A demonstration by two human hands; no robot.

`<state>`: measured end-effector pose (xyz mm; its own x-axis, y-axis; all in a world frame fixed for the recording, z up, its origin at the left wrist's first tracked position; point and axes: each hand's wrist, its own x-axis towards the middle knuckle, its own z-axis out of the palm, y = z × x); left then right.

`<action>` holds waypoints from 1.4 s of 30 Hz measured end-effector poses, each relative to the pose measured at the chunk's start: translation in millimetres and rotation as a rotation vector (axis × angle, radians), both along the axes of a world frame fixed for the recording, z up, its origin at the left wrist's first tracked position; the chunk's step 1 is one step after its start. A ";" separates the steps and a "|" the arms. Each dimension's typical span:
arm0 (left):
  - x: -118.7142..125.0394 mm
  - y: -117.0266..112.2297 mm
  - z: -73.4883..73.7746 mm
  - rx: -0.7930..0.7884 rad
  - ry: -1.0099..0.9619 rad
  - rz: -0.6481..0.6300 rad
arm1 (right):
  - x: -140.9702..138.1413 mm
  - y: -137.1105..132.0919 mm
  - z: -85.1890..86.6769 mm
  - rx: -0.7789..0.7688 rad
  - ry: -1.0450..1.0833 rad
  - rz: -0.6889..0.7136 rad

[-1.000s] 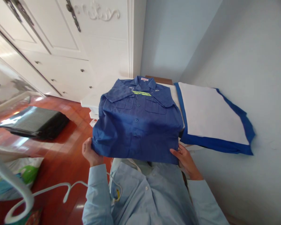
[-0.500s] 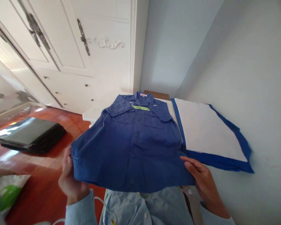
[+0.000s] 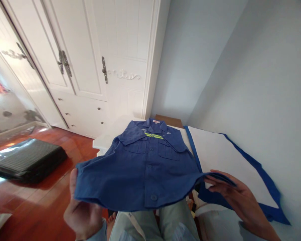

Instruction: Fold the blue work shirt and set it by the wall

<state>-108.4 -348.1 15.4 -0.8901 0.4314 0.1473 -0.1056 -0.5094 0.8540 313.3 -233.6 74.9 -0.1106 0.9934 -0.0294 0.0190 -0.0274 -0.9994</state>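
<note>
A folded blue work shirt [image 3: 145, 167] with a yellow-green reflective strip at the collar is lifted at its near end, its collar end resting on the white surface [image 3: 100, 143]. My left hand [image 3: 81, 211] grips the shirt's lower left corner, thumb on top. My right hand [image 3: 237, 197] supports the lower right corner from beneath, its fingers stretched out under the cloth edge. To the right lies a white board [image 3: 223, 157] on a blue cloth [image 3: 271, 187].
White wardrobe doors [image 3: 90, 67] with metal handles stand behind on the left. A black flat case [image 3: 27, 160] lies on the red wooden floor [image 3: 40, 197]. A pale wall [image 3: 266, 83] runs close along the right side.
The shirt's near end has risen and spread wider. My hands have moved apart and toward me. The view has tilted up, showing more of the wardrobe.
</note>
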 end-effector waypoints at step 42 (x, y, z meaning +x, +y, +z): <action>-112.8 434.6 32.0 -0.971 0.913 -0.299 | -47.9 384.4 -51.1 0.026 -0.218 -0.049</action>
